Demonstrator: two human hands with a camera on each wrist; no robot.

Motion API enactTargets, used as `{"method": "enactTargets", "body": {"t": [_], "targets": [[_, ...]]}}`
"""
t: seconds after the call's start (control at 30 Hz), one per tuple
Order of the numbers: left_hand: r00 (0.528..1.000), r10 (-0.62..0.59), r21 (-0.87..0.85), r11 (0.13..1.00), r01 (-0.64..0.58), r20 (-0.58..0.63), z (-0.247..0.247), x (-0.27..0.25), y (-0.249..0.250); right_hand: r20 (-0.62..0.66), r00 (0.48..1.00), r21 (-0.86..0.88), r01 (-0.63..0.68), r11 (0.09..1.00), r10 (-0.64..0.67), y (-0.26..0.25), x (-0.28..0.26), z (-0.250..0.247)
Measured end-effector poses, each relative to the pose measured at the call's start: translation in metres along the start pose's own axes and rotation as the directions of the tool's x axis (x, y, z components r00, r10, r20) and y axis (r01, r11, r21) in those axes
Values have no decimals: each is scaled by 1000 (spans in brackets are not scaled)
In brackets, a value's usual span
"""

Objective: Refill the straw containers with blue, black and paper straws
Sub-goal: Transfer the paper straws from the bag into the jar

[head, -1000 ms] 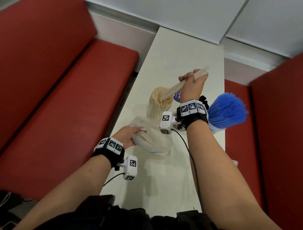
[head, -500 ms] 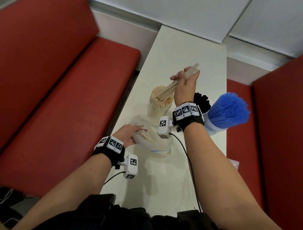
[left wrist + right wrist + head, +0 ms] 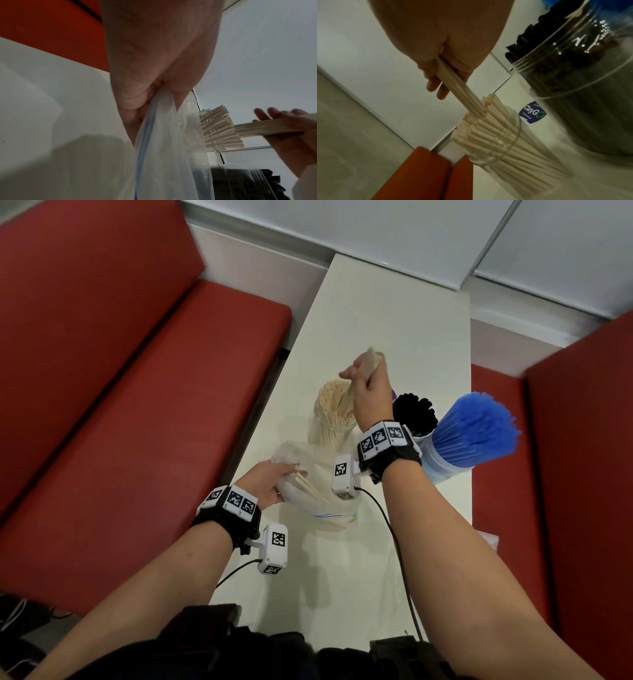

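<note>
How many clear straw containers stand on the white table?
3: the clear jar of paper straws nearest the left edge, the jar of black straws beside it, the cup of blue straws rightmost. None seems hidden.

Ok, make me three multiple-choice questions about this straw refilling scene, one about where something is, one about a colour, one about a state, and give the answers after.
1. Where do the lower ends of the paper straws in the right hand sit?
A. In the jar of paper straws
B. In the jar of black straws
C. Flat on the table

2. What colour are the straws in the container nearest the table's right edge?
A. Black
B. Blue
C. Green

3. What is the left hand doing?
A. Resting open on the table
B. Holding the clear plastic bag
C. Lifting the jar of black straws

Answers:
1. A, the right wrist view shows the bundle entering among the paper straws in that jar.
2. B, the head view shows blue straws fanning out there.
3. B, the left wrist view shows its fingers closed on the bag's edge.
</note>
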State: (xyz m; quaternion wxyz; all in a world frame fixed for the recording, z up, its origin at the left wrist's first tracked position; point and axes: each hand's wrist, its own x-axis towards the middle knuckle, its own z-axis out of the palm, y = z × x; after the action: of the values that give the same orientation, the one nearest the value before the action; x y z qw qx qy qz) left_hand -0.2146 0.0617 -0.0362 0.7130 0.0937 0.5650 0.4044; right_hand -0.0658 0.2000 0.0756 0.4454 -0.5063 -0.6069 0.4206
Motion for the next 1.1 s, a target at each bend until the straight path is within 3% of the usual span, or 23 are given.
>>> {"method": "enactTargets", "body": {"t": [0.1,0.23,0.33,0.4,0.47,0.5,0.57,0.63,0.77,0.83,0.93,1.0,1.1], "targets": [[1000,2,0,1000,-2,-6,-2,0,1,69,997,-49,-11,999,15,-1,-2,1],[1000,7,-2,1000,-7,-22,-4,0,4,-1,991,-18,131,991,-131,-19,13,-2],[1000,2,-4,1000,-2,-22,-2,0,3,85,965,-192,259,947,-247,-19,21,2],[1000,1,3,1000,-1,-14,-1,0,1,220,954,-482,286,828,-202,0,17,11],[1000,1,10,1000,-1,-11,0,0,0,342,939,-759,251,601,39,25,2,19],[1000,2,10,1000,-2,-11,0,0,0,371,920,-827,265,495,126,36,-6,20],[1000,7,13,1000,-7,-8,0,0,1,414,891,-860,314,402,189,48,-11,21],[1000,12,15,1000,-12,-14,-1,2,1,413,893,-852,312,420,176,45,0,22],[1000,3,5,1000,-3,-10,2,1,1,223,970,-846,240,476,-91,31,13,28],[1000,4,9,1000,-4,-15,2,1,0,260,965,-867,241,436,-16,38,-1,28],[1000,17,10,1000,-17,-16,2,1,-2,398,898,-857,291,425,189,52,-12,23],[1000,22,29,999,-22,-20,2,0,-3,370,912,-820,229,525,180,44,-8,20],[999,30,68,997,-28,-28,5,-4,-5,170,974,-605,224,764,-151,25,-15,13]]}}
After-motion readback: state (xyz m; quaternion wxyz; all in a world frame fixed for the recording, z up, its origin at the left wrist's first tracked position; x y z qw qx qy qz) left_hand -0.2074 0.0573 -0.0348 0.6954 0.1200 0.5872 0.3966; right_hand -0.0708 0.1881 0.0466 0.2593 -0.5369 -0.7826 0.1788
